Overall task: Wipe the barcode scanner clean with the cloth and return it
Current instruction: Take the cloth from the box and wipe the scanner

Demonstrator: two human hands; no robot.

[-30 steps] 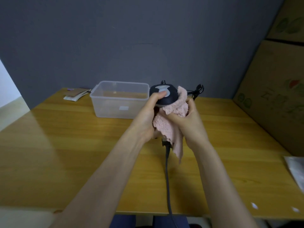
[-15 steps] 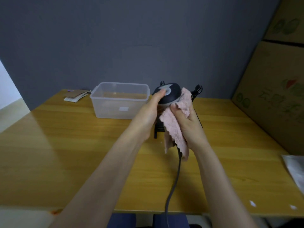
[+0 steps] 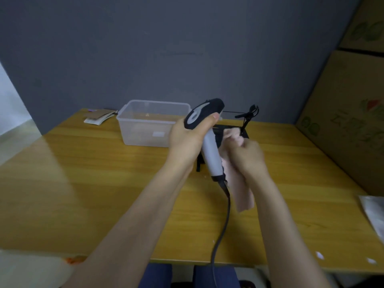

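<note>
The barcode scanner point(image 3: 209, 146) has a black head and a light grey handle, and is held up above the wooden table point(image 3: 83, 183). My left hand point(image 3: 189, 140) grips it just under the head, thumb on top. My right hand point(image 3: 247, 156) holds the pink cloth point(image 3: 241, 190) against the right side of the handle; the cloth hangs down below my fist. The scanner's dark cable point(image 3: 222, 231) drops from the handle's end over the table's front edge. A black stand point(image 3: 230, 129) sits on the table behind my hands, mostly hidden.
A clear plastic box point(image 3: 145, 125) stands at the back left of my hands. Papers point(image 3: 99, 118) lie at the far left corner. Cardboard boxes point(image 3: 349, 113) rise along the right. A silvery bag point(image 3: 374, 215) lies at the right edge. A bundled black cord point(image 3: 249, 113) rests behind.
The scanner has been tilted so its grey handle shows, head leaning left. My right hand with the cloth has slid from the head down to the handle.
</note>
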